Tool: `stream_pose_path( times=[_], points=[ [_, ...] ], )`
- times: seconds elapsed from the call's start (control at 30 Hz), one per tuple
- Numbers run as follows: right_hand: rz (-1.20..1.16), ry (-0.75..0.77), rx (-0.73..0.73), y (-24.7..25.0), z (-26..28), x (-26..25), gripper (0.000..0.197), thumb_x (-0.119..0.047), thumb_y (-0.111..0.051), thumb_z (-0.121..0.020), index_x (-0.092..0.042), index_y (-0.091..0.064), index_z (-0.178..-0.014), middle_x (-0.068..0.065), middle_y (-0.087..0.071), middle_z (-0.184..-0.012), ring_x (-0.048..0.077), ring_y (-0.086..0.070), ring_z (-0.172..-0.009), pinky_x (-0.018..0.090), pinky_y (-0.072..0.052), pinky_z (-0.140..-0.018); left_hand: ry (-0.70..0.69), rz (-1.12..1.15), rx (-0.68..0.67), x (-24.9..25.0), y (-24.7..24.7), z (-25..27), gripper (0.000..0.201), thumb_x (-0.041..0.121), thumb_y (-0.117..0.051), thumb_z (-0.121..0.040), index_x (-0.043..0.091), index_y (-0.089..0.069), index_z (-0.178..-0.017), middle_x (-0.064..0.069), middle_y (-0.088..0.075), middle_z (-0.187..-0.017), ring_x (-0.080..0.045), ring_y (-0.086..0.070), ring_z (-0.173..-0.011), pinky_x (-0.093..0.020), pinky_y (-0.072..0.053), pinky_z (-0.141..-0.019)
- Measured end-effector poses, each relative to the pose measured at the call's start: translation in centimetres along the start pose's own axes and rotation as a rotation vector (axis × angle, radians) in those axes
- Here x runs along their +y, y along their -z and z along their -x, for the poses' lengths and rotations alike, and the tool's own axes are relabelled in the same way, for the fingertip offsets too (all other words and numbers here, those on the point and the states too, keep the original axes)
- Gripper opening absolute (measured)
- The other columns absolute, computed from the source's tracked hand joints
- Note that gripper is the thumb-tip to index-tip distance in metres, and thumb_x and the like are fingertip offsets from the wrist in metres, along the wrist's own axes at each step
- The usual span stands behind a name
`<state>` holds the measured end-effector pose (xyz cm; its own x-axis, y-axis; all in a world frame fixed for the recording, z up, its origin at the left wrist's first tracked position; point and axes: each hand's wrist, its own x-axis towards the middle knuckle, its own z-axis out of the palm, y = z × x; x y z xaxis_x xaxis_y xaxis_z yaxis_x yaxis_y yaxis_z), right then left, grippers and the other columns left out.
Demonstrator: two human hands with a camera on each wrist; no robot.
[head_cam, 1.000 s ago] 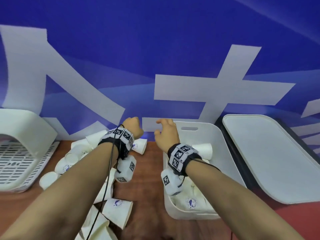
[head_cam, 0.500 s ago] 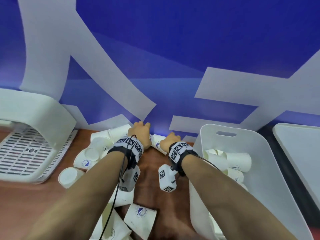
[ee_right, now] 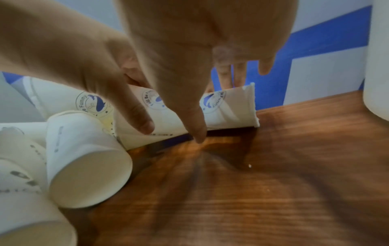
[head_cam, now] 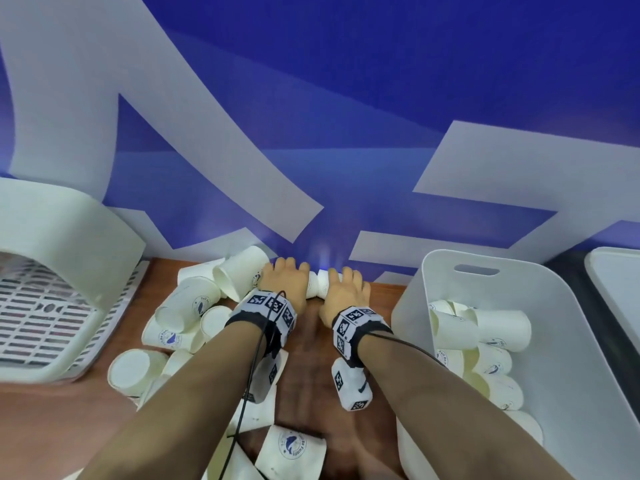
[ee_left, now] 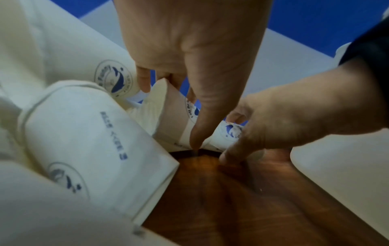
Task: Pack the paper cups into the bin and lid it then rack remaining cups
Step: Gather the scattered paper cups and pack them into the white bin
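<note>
Fingers (ee_left: 145,83) of both hands curl over cups (head_cam: 317,284) left of the part-filled bin (head_cam: 412,306); lid (head_cam: 613,282) off, rack (head_cam: 52,323) unfilled.

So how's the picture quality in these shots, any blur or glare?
Head view: wide-angle bending curves the bin, with a small glare spot on the wall above the hands. Left wrist view: near cups soft and blurred. Right wrist view: the fingers smeared by motion, the wooden table streaked.
</note>
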<state>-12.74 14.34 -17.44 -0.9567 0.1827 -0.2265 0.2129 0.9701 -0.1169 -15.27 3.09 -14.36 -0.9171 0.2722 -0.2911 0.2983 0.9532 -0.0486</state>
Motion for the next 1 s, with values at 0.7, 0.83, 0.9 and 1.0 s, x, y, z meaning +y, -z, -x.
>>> stream_pose_path(
  times=[0.7,0.83,0.9,1.0],
  points=[
    [-0.411,-0.102,-0.043,7.0,3.5,1.0,0.063,-0.042,-0.068,-0.077,-0.017,-0.042,-0.129,0.008,-0.051,-0.126,0.031,-0.051,-0.117,0.042,-0.047,-0.096,0.111,0.373,0.103,1.7,5.3,3.2,0.056,0.029,-0.065,-0.08,0.006,-0.033,-0.12,-0.015,-0.062,-0.11,-0.032,-0.063,-0.1,-0.037,-0.048,-0.075],
    [-0.581,-0.112,0.082,9.6,5.5,1.8,0.058,-0.042,-0.068,-0.073,-0.016,-0.044,-0.119,0.007,-0.056,-0.119,0.03,-0.057,-0.108,0.041,-0.051,-0.088,0.096,0.469,0.2,2.0,7.7,5.0,0.059,0.032,-0.067,-0.08,0.004,-0.034,-0.119,-0.016,-0.059,-0.114,-0.034,-0.062,-0.101,-0.034,-0.046,-0.073],
    [-0.688,-0.114,0.134,10.8,6.3,2.4,0.059,-0.042,-0.071,-0.071,-0.016,-0.045,-0.118,0.006,-0.059,-0.115,0.028,-0.06,-0.102,0.037,-0.053,-0.082,0.087,0.484,0.239,2.3,9.0,5.9,0.057,0.034,-0.068,-0.08,0.005,-0.035,-0.117,-0.016,-0.058,-0.114,-0.034,-0.062,-0.1,-0.033,-0.044,-0.07],
    [-0.836,-0.079,0.204,13.1,8.4,3.5,0.053,-0.039,-0.071,-0.075,-0.015,-0.047,-0.115,0.007,-0.062,-0.111,0.024,-0.06,-0.093,0.031,-0.05,-0.075,0.087,0.511,0.292,3.4,10.8,7.8,0.057,0.034,-0.066,-0.08,0.005,-0.037,-0.119,-0.014,-0.054,-0.119,-0.033,-0.06,-0.102,-0.034,-0.045,-0.073]
  ],
)
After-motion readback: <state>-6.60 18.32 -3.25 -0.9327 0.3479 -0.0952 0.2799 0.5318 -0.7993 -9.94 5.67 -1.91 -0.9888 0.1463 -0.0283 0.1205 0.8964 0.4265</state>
